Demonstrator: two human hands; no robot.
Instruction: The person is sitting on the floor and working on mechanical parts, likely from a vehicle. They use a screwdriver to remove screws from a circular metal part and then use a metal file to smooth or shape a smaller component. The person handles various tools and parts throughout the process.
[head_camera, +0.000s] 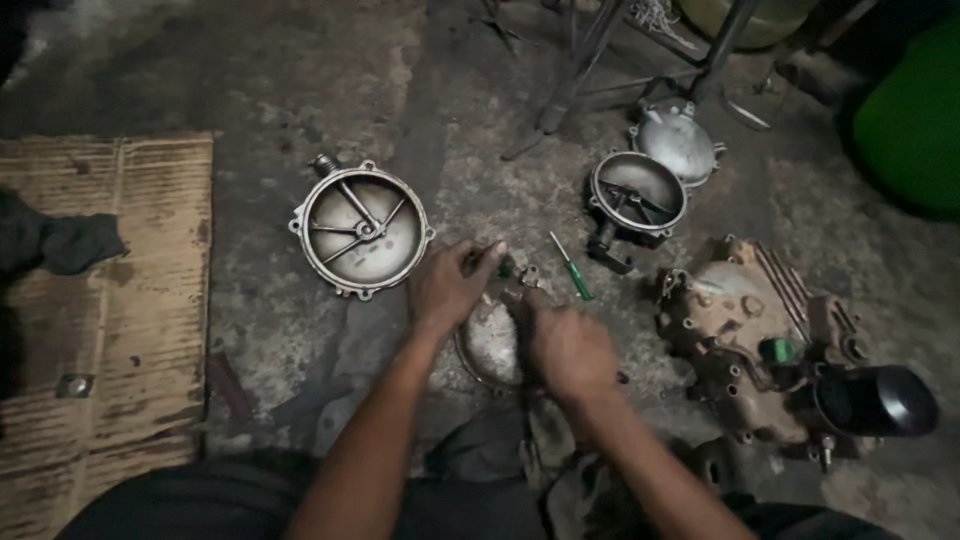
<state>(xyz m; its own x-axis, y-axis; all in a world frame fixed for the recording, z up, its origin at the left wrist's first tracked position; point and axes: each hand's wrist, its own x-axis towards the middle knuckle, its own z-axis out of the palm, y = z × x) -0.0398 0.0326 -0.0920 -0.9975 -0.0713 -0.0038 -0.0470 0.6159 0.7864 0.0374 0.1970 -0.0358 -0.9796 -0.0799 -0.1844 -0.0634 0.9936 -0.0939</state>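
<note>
the left hand (447, 285) sits just left of the frame's centre, its fingers (488, 256) drawn together and pinching a small green-tipped part (506, 266); what exactly that part is cannot be told in the dim light. the right hand (568, 350) lies just right of centre and a little lower, knuckles up, fingers curled down onto the rim of a round metal cover (490, 345) that rests on the concrete floor (300, 70) between the two hands. whether the right fingers grip the rim or only press on it cannot be told. a few small metal bits (528, 274) lie just above the cover, touching or nearly touching the hands.

a green-handled screwdriver (571, 266) lies on the floor just above and to the right of the right hand, slanting down to the right. to the left of centre a round metal housing with spokes inside (361, 230) lies open side up. in the upper right a smaller round housing (637, 193) sits beside a domed metal lid (678, 143). at the right edge a grimy engine block (740, 330) with a black cylinder (880, 400) rests on the floor. a sheet of cardboard (130, 300) covers the left side, with a dark rag (60, 240) on it.
</note>
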